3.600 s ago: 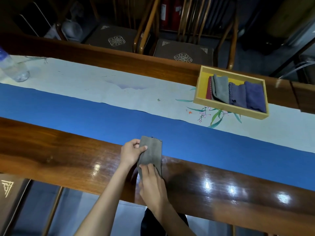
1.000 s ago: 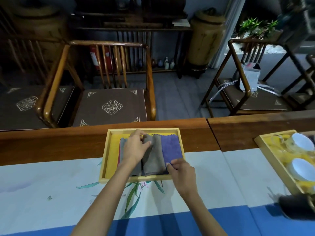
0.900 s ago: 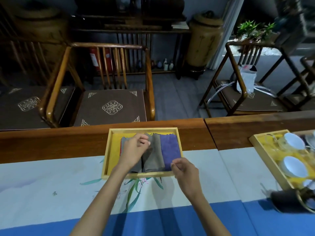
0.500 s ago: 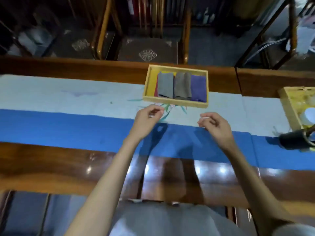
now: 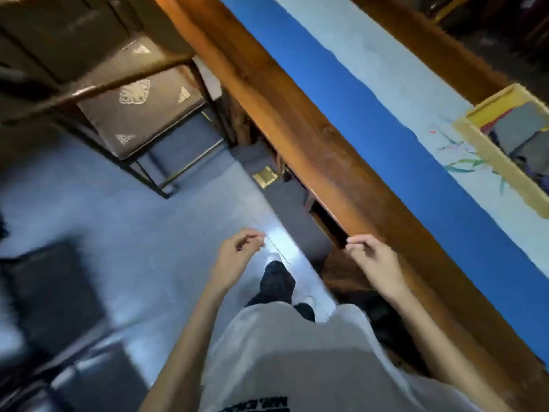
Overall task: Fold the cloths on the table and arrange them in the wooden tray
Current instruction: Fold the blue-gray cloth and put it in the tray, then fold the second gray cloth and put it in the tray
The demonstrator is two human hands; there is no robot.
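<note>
The wooden tray with a yellow floor sits at the right edge of the blurred, tilted view, on the table's pale runner. Folded grey cloths lie inside it; part of the tray is cut off by the frame. My left hand hangs over the floor, away from the table, fingers loosely curled with nothing in them. My right hand hovers by the table's near wooden edge, fingers curled and holding nothing. Both hands are far from the tray.
The long wooden table carries a blue and pale runner. A chair with a dark patterned cushion stands on the grey floor at the left. A dark blurred object lies at lower left. My grey shirt and a foot show below.
My hands left the tray and pulled back off the table, both holding nothing. The view swung left and down toward the floor, so the tray now sits at the right edge.
</note>
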